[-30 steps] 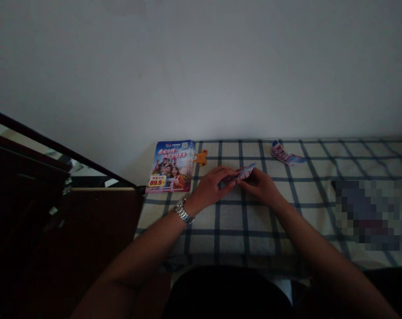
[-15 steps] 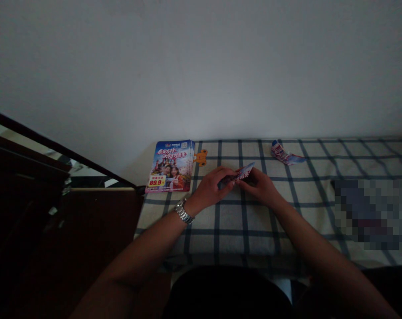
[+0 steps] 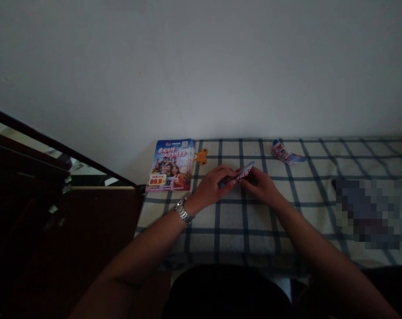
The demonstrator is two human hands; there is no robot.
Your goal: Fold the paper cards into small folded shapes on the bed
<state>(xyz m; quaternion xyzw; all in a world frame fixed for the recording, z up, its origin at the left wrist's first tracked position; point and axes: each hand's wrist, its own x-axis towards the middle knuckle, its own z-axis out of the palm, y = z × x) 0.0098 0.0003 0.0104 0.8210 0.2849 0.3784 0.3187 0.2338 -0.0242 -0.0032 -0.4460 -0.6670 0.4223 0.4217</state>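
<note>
My left hand (image 3: 214, 184) and my right hand (image 3: 260, 185) meet over the checked cloth and both pinch a small folded colourful leaflet (image 3: 243, 171), which tilts up to the right between the fingertips. A metal watch (image 3: 183, 211) sits on my left wrist. A stack of colourful leaflets (image 3: 170, 165) with a "89.9" price tag lies flat to the left of my hands. A crumpled or folded piece of the same paper (image 3: 283, 153) rests farther back on the right.
The checked cloth (image 3: 240, 221) covers a bed or table against a plain white wall. A small orange figure (image 3: 201, 156) lies beside the leaflet stack. Dark wooden furniture (image 3: 71, 235) stands at the left. A blurred patch (image 3: 370, 212) lies on the cloth at the right.
Both hands have shifted slightly on the folded leaflet, pressing it narrower; the leaflet stack and the paper piece at the back have not moved.
</note>
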